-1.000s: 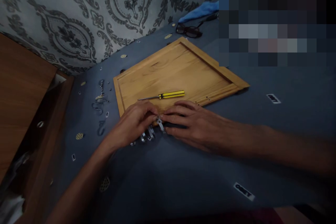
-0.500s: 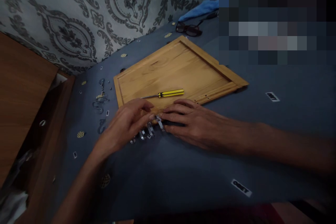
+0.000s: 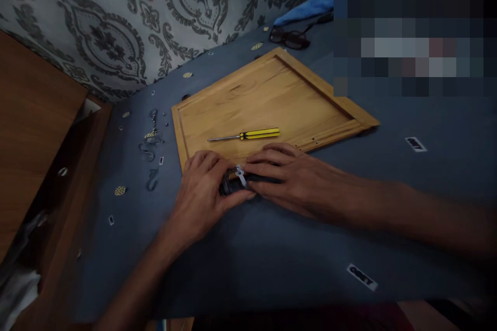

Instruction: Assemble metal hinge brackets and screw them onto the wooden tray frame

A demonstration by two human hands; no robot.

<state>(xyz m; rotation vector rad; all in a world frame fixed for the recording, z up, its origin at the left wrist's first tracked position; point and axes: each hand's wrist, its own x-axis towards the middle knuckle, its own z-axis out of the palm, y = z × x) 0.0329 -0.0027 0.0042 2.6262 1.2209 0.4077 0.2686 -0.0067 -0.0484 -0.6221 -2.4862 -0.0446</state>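
A framed wooden panel [image 3: 248, 95] lies flat on a dark blue cloth. Along its near edge runs a dark hook rail [image 3: 264, 178] with shiny metal hooks; one metal hook [image 3: 240, 176] shows between my hands. My left hand [image 3: 205, 181] closes round the rail's left part, thumb on the near side and fingers over the panel edge, hiding the other hooks. My right hand [image 3: 289, 178] presses its fingers together over the rail and the edge, fingertips at the visible hook. On the panel, just beyond my hands, rests a yellow and black screwdriver [image 3: 258, 134].
Loose S-shaped hooks [image 3: 146, 151] and small metal bits lie left of the panel. Sunglasses [image 3: 289, 38] and a blue cloth [image 3: 305, 9] are at the back. A wooden cabinet [image 3: 34, 129] stands at the left, beside the patterned wall [image 3: 112, 31].
My left hand has shifted right and its thumb has come to the near side, covering hooks that showed before. The right hand keeps its place on the rail. The view has shifted slightly.
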